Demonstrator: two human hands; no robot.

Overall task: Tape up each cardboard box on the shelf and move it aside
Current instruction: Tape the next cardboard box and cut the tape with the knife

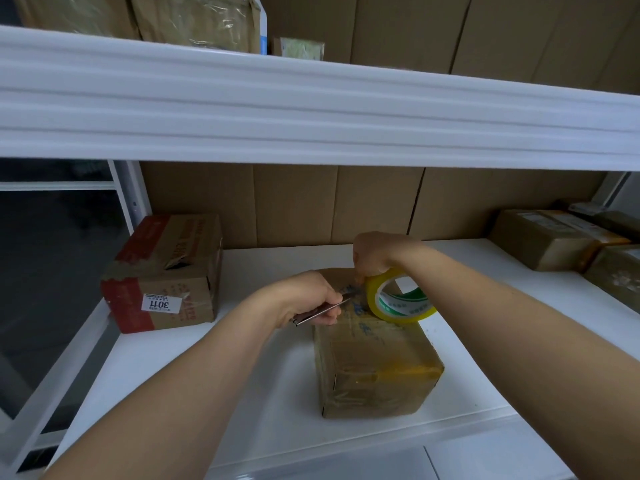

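A small brown cardboard box (375, 368) sits in the middle of the white shelf (263, 403), wrapped in clear tape. On its top rests a yellow roll of tape (398, 299), held at its far edge by my right hand (375, 252). My left hand (304, 299) grips a thin metal blade (323, 310) whose tip points at the stretch of tape between the roll and the box top. Both forearms reach in from the bottom of the view.
A red-and-brown box (166, 275) with a "3011" label stands at the left of the shelf. Several taped boxes (568, 237) are stacked at the right. Cardboard sheets (346, 202) line the back. The upper shelf beam (311, 109) hangs overhead with parcels on it.
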